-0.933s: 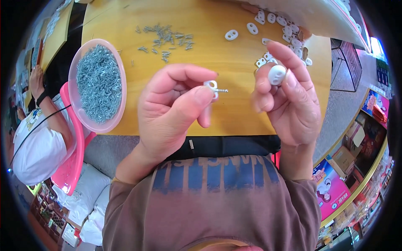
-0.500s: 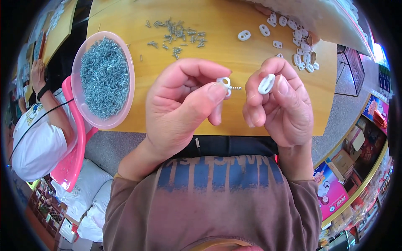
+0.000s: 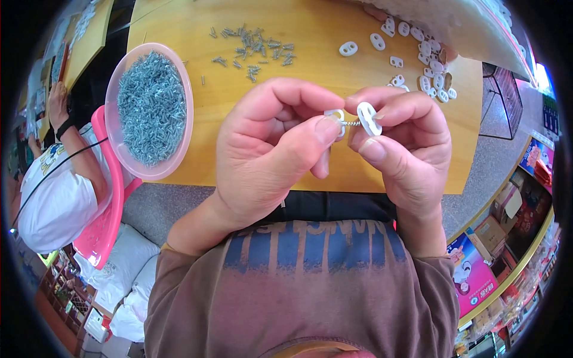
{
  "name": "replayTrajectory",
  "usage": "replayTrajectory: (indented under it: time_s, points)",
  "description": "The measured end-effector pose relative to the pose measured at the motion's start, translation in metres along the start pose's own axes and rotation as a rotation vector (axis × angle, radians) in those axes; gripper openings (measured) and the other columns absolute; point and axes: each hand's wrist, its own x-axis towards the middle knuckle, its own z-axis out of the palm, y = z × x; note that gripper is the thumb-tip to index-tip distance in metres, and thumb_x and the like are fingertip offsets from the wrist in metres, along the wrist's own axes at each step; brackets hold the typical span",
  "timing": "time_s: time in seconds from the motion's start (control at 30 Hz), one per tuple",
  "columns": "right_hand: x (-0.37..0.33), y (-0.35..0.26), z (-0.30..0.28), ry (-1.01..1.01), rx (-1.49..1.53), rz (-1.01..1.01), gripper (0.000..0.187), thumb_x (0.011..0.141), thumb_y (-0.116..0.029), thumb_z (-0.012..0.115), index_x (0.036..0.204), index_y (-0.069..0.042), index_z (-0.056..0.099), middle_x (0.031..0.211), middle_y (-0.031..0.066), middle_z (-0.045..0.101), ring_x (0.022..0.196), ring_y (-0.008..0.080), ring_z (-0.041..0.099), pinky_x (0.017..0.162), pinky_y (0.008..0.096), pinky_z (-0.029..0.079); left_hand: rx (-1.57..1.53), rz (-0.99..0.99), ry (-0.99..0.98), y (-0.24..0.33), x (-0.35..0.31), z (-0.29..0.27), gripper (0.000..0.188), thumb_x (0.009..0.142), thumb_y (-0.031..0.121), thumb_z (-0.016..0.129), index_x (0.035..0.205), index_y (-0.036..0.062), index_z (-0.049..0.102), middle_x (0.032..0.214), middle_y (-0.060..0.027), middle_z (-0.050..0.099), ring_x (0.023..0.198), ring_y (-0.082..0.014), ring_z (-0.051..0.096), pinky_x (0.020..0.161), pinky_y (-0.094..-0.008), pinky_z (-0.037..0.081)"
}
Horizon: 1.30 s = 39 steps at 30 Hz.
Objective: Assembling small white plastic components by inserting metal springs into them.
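My left hand point(image 3: 271, 143) pinches a small white plastic piece with holes point(image 3: 335, 114) between thumb and forefinger. From that piece a thin metal spring point(image 3: 353, 123) sticks out to the right. My right hand point(image 3: 412, 140) grips a white oval piece with two holes point(image 3: 369, 119) by its edge, thumb below and fingers behind. The spring's right end reaches the oval piece's left side; whether it sits inside cannot be made out. Both hands are raised over the near part of the yellow wooden table point(image 3: 197, 161).
A pink oval basin point(image 3: 189, 113) full of metal springs stands at the left. Loose springs point(image 3: 253, 45) lie at the table's far middle, white plastic pieces point(image 3: 430, 59) at the far right beside a large plastic bag point(image 3: 471, 27). A person point(image 3: 65, 185) sits at left near a pink chair point(image 3: 113, 197).
My hands have come together. The right hand has moved left and turned its oval piece toward the spring, which now meets it. The left hand has shifted slightly right.
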Motion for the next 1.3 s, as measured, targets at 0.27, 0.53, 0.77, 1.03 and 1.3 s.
replayTrajectory:
  time_s: [0.27,0.53,0.77,1.03,1.3]
  points:
    - [-0.0006,0.0003,-0.0034,-0.013,-0.226,-0.105,0.022,0.068,0.007,0.061,0.084,-0.001,0.048,0.096,0.0162,0.052,0.088,0.0192,0.052,0.074,0.0272,0.043,0.065,0.047,-0.035,-0.0031,0.0009,-0.0029,0.015,0.078,0.004,0.049,0.093,-0.0018,0.047,0.071,-0.0070,0.054,0.050,-0.0070,0.046,0.048,-0.0176,0.038]
    - [0.0000,0.0006,-0.0067,-0.091,-0.441,-0.226,0.022,0.068,0.007,0.061,0.085,-0.001,0.050,0.095,0.0149,0.052,0.092,0.0222,0.051,0.081,0.0318,0.040,0.042,0.064,-0.062,-0.0064,0.0015,-0.0052,0.014,0.079,0.001,0.050,0.092,-0.0025,0.048,0.078,-0.0062,0.054,0.056,-0.0043,0.048,0.049,-0.0156,0.041]
    - [-0.0004,0.0015,-0.0075,-0.149,-0.636,-0.350,0.027,0.068,0.007,0.060,0.092,0.001,0.052,0.095,0.0149,0.052,0.091,0.0221,0.051,0.080,0.0301,0.040,0.087,0.080,-0.017,-0.0055,0.0001,-0.0026,0.016,0.078,0.002,0.049,0.093,-0.0024,0.046,0.076,-0.0082,0.054,0.051,-0.0064,0.047,0.048,-0.0166,0.039]
    - [-0.0032,0.0036,-0.0063,-0.081,-0.573,-0.310,0.030,0.067,0.007,0.062,0.095,0.001,0.051,0.096,0.0139,0.051,0.090,0.0212,0.051,0.079,0.0290,0.041,0.060,0.073,-0.011,-0.0079,-0.0011,0.0001,0.015,0.078,0.002,0.050,0.092,-0.0021,0.046,0.076,-0.0088,0.055,0.051,-0.0066,0.048,0.046,-0.0158,0.040]
    - [-0.0051,0.0077,-0.0073,-0.090,-0.500,-0.290,0.031,0.064,0.007,0.064,0.092,0.000,0.053,0.096,0.0130,0.051,0.089,0.0200,0.051,0.078,0.0291,0.042,0.059,0.009,-0.060,-0.0043,-0.0018,-0.0005,0.015,0.080,0.000,0.049,0.094,-0.0025,0.047,0.081,-0.0068,0.055,0.058,-0.0036,0.048,0.051,-0.0146,0.041]
